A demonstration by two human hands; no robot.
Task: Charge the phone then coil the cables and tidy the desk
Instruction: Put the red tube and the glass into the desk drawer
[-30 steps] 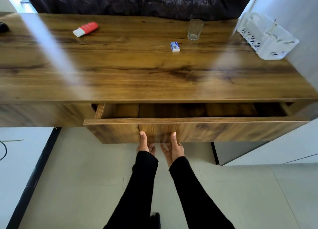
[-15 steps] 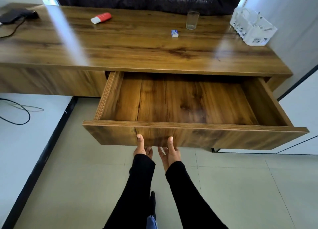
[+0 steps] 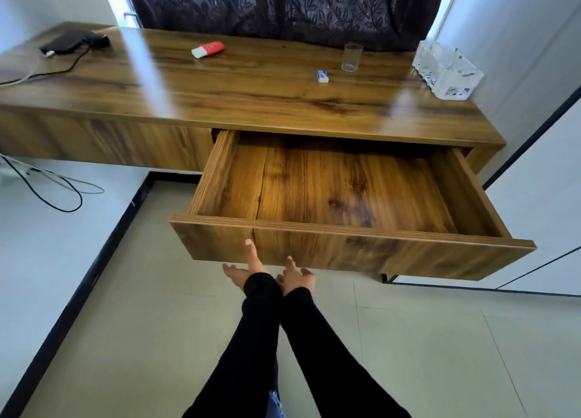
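Note:
A wide wooden drawer (image 3: pixel 465 197) stands pulled far out of the desk (image 3: pixel 251 96), and nothing lies inside it. My left hand (image 3: pixel 243 271) and my right hand (image 3: pixel 297 277) hang side by side just under the drawer front (image 3: pixel 361 251), fingers spread and holding nothing. One left finger points up against the front panel. A black phone (image 3: pixel 67 41) lies at the desk's far left corner with a cable (image 3: pixel 64 68) plugged into it. More cables (image 3: pixel 59 194) loop on the floor at the left.
On the desk are a red and white tube (image 3: pixel 208 49), a drinking glass (image 3: pixel 351 57), a small blue and white box (image 3: pixel 323 76) and a white plastic basket (image 3: pixel 446 71) at the right end. A dark curtain hangs behind. White walls close in on the right.
The drawer has come from barely open to far out. Both hands have left its lower edge and spread their fingers. The view has drawn back, so the phone and the floor cables show.

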